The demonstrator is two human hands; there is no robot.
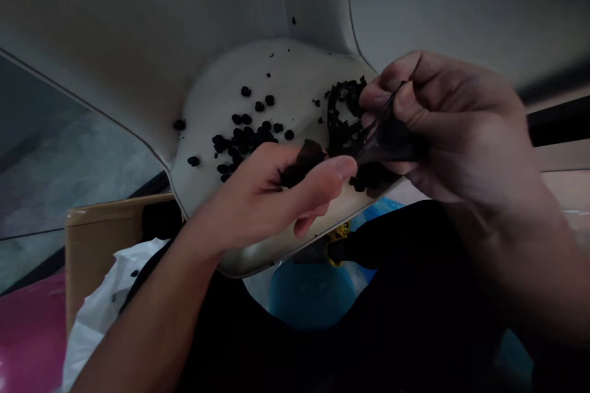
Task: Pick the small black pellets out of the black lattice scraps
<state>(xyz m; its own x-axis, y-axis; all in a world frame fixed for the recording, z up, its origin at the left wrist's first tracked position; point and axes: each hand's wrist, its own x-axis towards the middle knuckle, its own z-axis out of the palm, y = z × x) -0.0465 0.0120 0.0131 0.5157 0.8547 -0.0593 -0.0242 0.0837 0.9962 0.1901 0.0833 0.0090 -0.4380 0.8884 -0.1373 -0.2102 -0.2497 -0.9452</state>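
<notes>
My left hand is closed, its thumb and fingers pinching a small dark piece over a white curved seat-like surface. My right hand is closed on a black sheet-like strip with round holes in it, held just right of the left hand. The two hands almost touch. A heap of small black round pellets lies on the white surface just beyond my left hand.
A few stray pellets lie apart on the white surface. A cardboard box with a white plastic bag stands at the lower left. A blue container sits below the seat edge, between my dark-clothed legs. Pink material shows at the far left.
</notes>
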